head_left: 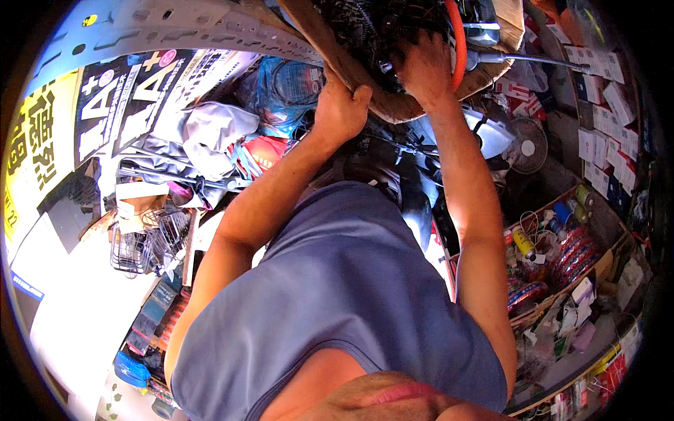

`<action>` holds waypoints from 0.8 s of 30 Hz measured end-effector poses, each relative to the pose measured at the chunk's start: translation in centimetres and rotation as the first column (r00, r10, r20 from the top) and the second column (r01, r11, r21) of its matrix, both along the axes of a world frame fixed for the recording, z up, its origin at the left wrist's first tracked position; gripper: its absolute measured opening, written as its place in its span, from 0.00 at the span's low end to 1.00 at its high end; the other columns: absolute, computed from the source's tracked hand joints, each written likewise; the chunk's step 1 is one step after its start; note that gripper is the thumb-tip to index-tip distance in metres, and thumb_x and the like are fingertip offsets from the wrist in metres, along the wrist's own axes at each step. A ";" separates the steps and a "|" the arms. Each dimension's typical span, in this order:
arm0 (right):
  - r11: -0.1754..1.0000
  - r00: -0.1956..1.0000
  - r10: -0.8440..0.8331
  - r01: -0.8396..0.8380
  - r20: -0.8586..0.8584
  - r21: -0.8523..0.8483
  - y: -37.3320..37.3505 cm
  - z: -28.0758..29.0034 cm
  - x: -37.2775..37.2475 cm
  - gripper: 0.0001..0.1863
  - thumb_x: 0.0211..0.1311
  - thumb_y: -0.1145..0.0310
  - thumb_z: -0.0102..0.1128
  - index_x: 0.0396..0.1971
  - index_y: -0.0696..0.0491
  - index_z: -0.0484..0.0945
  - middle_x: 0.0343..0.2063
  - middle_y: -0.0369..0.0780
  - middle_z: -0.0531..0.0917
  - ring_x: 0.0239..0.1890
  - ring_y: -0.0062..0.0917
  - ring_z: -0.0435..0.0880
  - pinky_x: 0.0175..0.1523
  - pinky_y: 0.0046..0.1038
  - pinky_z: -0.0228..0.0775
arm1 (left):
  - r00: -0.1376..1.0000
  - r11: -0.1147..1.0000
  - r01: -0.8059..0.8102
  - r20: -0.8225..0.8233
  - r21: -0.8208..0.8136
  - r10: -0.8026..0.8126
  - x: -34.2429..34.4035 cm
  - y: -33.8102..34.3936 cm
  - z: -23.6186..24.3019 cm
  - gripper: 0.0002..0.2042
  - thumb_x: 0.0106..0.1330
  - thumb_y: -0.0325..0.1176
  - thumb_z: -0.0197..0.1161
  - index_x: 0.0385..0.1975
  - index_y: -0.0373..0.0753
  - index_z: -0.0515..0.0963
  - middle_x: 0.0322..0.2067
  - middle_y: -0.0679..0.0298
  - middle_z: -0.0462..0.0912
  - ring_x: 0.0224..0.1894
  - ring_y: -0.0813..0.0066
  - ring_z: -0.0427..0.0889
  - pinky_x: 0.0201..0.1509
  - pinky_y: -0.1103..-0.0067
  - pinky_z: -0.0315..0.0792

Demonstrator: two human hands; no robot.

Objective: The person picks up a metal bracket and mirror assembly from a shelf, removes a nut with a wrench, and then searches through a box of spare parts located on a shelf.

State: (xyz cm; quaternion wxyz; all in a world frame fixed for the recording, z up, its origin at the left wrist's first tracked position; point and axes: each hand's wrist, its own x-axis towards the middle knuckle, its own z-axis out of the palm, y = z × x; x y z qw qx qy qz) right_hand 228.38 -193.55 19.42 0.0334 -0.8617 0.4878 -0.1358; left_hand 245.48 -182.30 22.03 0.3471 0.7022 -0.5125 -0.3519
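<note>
My left hand grips the brown, worn cardboard-like rim of a container at the top of the view, fingers wrapped over its edge. Inside, among dark, tangled metal pieces, my right hand is bent with its fingertips at a small metal part, largely hidden; I cannot make out what it holds. An orange-red tube curves beside the right hand. A long metal tool lies across the container's right side, just right of that hand.
Bags and cloth, wire baskets and posters are at the left. A perforated grey metal beam runs along the top. At right are a fan, boxes and a shelf of spray cans and packets.
</note>
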 end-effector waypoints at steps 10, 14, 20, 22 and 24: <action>0.997 0.997 0.069 -0.068 -0.048 0.023 -1.9 -2.2 7.8 0.22 0.50 0.67 0.62 0.49 0.49 0.83 0.47 0.46 0.81 0.53 0.40 0.77 0.58 0.46 0.67 | 0.999 0.997 -0.033 -0.005 0.072 0.033 -0.5 -0.1 1.4 0.24 0.66 0.35 0.54 0.59 0.30 0.64 0.47 0.36 0.81 0.53 0.32 0.77 0.58 0.56 0.71; 0.970 0.972 0.067 -0.011 -0.223 0.242 -3.5 -3.0 9.7 0.25 0.67 0.64 0.48 0.64 0.52 0.74 0.62 0.48 0.76 0.64 0.40 0.74 0.68 0.41 0.64 | 1.000 0.994 -0.029 0.000 0.107 0.030 -0.1 0.0 1.2 0.24 0.66 0.36 0.54 0.59 0.30 0.65 0.46 0.37 0.81 0.53 0.32 0.78 0.58 0.57 0.71; 0.985 0.993 0.088 -0.075 -0.075 0.158 -6.7 -8.9 6.9 0.25 0.65 0.65 0.51 0.62 0.52 0.75 0.60 0.48 0.78 0.63 0.43 0.75 0.73 0.47 0.54 | 1.000 1.000 -0.001 -0.008 0.007 0.001 0.1 0.1 0.1 0.41 0.62 0.36 0.59 0.66 0.20 0.44 0.40 0.32 0.82 0.45 0.30 0.81 0.50 0.54 0.76; 0.969 0.990 0.121 -0.101 -0.077 0.227 -7.2 -5.3 4.2 0.25 0.62 0.65 0.53 0.60 0.50 0.77 0.58 0.48 0.79 0.62 0.41 0.76 0.75 0.46 0.50 | 1.000 1.000 0.016 0.024 -0.013 -0.015 0.4 0.2 -0.4 0.42 0.62 0.36 0.59 0.67 0.21 0.42 0.40 0.32 0.82 0.45 0.31 0.81 0.51 0.54 0.75; 0.953 0.990 0.122 -0.095 -0.077 0.287 -7.7 -1.5 1.2 0.24 0.59 0.66 0.56 0.58 0.49 0.78 0.56 0.47 0.81 0.61 0.40 0.77 0.77 0.45 0.46 | 0.999 1.000 0.025 0.035 -0.014 -0.024 0.3 0.2 -0.5 0.42 0.62 0.37 0.59 0.67 0.21 0.41 0.41 0.32 0.82 0.46 0.31 0.81 0.51 0.54 0.75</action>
